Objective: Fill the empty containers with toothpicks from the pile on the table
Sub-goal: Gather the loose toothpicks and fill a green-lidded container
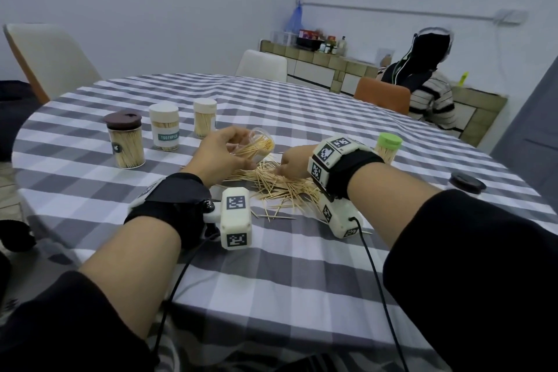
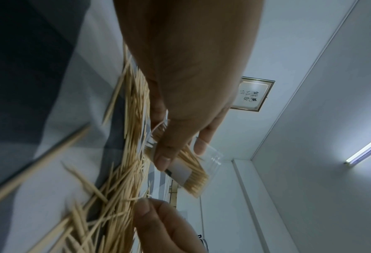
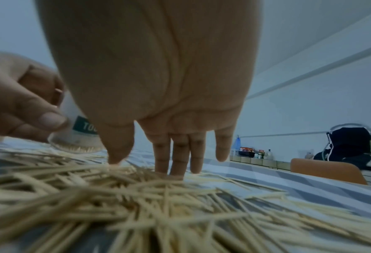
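My left hand grips a clear toothpick container, tilted on its side and partly filled, just above the pile of toothpicks. In the left wrist view, thumb and fingers of that hand wrap the container, whose white label faces the camera. My right hand reaches into the far side of the pile. In the right wrist view its fingers point straight down and touch the toothpicks, with nothing visibly pinched. The held container hangs to their left.
Three filled, lidded jars stand at the left: brown-lidded, white-lidded with a label, cream-lidded. A green-lidded jar stands behind my right wrist. A dark lid lies at the right. Another person sits beyond the table.
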